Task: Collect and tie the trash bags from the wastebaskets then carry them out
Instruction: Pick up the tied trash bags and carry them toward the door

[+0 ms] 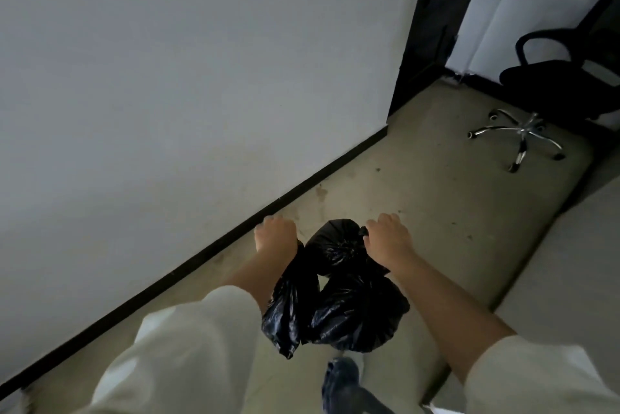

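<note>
Black trash bags [339,299] hanging in mid-air above the floor [419,199], low centre of view, bunched between two outstretched forearms. One tied, rounded bundle uppermost, knot gathered at its top; a fuller, glossy bag below it; a narrower, slacker one drooping along the left forearm. Contents hidden by the opaque plastic.

Left hand [275,235] held out palm down, fingers [273,220] curled tight into a fist around the neck of the slack bag, which trails back beneath the wrist. Right hand [387,235] likewise palm down, fingers curled closed, gripping plastic at the edge of the top bundle. Both arms extended forward, nearly parallel, pale sleeves [188,339] pushed up to mid-forearm.

Directly under the bags, a dark shoe [342,380] on the floor. To the left, a plain white wall [167,78] edged by a black skirting board [235,239] running diagonally. Farther off, upper right, a black office chair [553,84] with a chrome star base, well apart from the bags, beside a dark door frame [426,27]. At right, a pale raised surface [570,262], nature unclear.
</note>
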